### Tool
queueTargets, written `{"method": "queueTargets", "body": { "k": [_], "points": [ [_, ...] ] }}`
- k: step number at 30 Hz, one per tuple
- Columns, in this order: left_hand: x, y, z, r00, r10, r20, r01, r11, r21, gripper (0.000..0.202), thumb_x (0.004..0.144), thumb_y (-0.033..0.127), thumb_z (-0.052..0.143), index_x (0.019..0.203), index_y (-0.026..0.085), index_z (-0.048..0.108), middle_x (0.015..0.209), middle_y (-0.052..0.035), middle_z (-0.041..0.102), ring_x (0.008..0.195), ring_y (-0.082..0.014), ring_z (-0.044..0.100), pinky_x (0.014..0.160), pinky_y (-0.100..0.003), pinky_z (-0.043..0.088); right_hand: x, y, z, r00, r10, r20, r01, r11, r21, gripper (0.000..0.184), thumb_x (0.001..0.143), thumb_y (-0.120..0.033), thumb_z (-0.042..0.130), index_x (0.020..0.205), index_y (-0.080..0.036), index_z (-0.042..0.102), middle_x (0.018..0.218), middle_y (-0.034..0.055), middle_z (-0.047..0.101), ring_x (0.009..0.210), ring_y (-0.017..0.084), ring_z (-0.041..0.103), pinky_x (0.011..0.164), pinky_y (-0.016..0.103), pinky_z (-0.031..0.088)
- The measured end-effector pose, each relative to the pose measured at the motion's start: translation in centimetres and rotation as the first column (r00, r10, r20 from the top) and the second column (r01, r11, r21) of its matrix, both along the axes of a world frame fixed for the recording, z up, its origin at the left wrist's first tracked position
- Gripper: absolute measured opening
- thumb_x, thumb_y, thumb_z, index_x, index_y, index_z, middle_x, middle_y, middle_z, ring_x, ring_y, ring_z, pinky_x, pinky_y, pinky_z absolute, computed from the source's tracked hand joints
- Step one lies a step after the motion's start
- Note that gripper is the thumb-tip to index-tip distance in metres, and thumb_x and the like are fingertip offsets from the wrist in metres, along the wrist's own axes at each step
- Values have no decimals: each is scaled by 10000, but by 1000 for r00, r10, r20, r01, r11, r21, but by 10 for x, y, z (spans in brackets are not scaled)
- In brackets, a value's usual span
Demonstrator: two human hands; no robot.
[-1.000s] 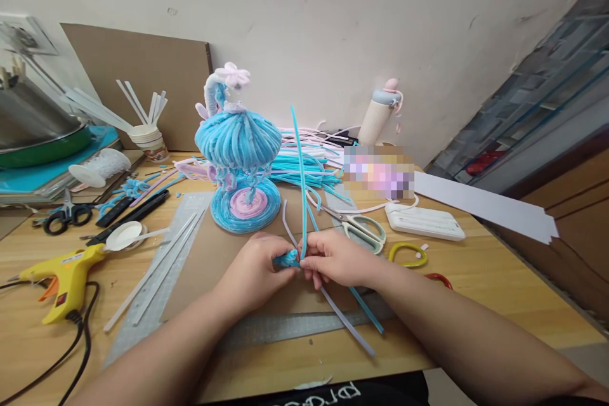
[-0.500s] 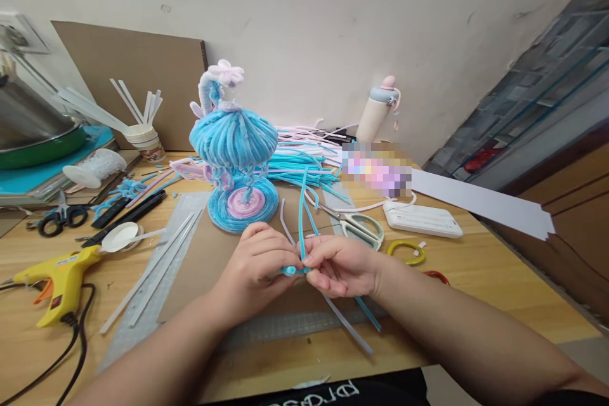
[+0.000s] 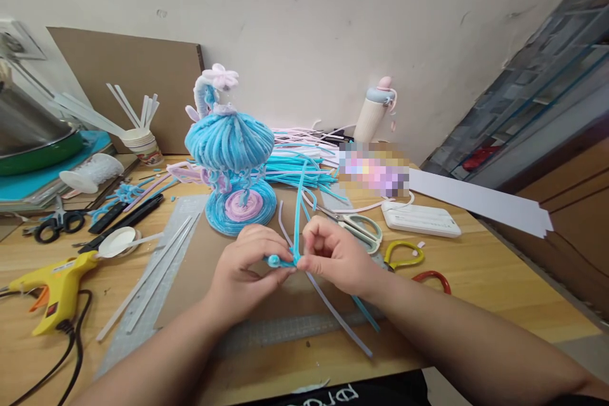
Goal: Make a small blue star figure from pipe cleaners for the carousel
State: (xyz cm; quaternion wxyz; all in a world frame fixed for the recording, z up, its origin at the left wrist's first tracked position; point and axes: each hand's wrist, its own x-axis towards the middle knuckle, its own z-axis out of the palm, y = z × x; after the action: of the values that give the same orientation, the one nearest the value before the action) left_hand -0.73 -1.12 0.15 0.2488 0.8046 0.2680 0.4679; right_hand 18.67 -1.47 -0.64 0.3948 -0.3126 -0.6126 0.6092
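Note:
Between my hands is a bent blue pipe cleaner (image 3: 297, 216), one end rising upright and the other part coiled or folded low. My left hand (image 3: 250, 263) pinches the folded part between thumb and fingers. My right hand (image 3: 335, 254) is closed at the bend, thumb and fingertips against the blue stem. Under the hands, a lilac pipe cleaner (image 3: 340, 317) and another blue one (image 3: 366, 314) lie across the brown cardboard (image 3: 190, 288). Behind them stands a blue and pink pipe-cleaner model (image 3: 231, 139) with a domed top and round base.
On the left lie a yellow glue gun (image 3: 59, 288), black-handled scissors (image 3: 59, 222) and glue sticks (image 3: 143, 266). Pale-handled scissors (image 3: 364, 228), yellow handles (image 3: 404, 254) and a white power bank (image 3: 421, 221) are at the right. A bundle of blue pipe cleaners (image 3: 299, 171) and a bottle (image 3: 371, 114) stand behind.
My right hand has turned, its fingers now curled inward over the bend. The folded blue part has shifted slightly left and up. The whole view has moved a little.

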Motion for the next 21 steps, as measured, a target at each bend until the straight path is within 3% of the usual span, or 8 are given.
{"method": "queueTargets", "body": {
  "k": [2,4,7,11,16,19,21],
  "points": [
    [0,0,-1,997,-28,65,34,995,-95,118,753,110,693,806,208,656,749,-28,676,740,-178,619,731,-344,470,1,-1,-1,986,-153,66,122,933,340,197,796,-301,694,811,-211,520,645,-45,512,547,85,465,516,212,379],
    [-1,-1,-3,992,-57,116,76,983,-169,137,741,102,709,814,207,662,767,-28,674,759,-178,616,736,-342,476,4,0,-1,976,-192,101,101,813,574,99,832,-274,661,891,-221,601,747,0,565,681,126,529,630,261,435],
    [0,-1,-6,983,-81,164,122,959,-256,148,733,92,720,814,204,666,796,-28,673,786,-176,614,747,-336,480,6,3,2,964,-241,109,87,679,729,127,848,-263,646,972,-236,655,887,45,604,844,169,574,775,323,456],
    [0,-1,-8,974,-95,204,166,916,-365,133,733,100,730,802,192,665,805,-25,677,788,-169,614,750,-319,478,8,8,5,959,-251,131,45,592,804,124,866,-263,624,980,-244,668,991,56,649,976,200,586,905,390,423],
    [1,0,-10,963,-102,249,202,885,-419,142,717,103,749,780,195,661,804,-11,684,775,-152,613,735,-287,473,6,11,3,975,-206,82,46,550,834,112,879,-185,599,967,-211,662,917,55,697,892,186,626,880,403,430],
    [2,0,-10,970,-82,230,168,907,-387,140,713,97,750,767,196,667,771,-9,673,747,-151,608,703,-282,468,4,8,3,973,-210,92,54,597,800,90,878,-173,593,927,-200,664,830,46,690,791,170,619,822,384,440],
    [2,-1,-11,975,-58,217,133,927,-350,140,710,95,750,763,197,671,760,-12,667,739,-154,605,694,-287,467,4,6,4,970,-214,112,60,664,746,72,875,-185,601,902,-197,666,808,40,683,784,168,612,803,371,441]
  ]
}}
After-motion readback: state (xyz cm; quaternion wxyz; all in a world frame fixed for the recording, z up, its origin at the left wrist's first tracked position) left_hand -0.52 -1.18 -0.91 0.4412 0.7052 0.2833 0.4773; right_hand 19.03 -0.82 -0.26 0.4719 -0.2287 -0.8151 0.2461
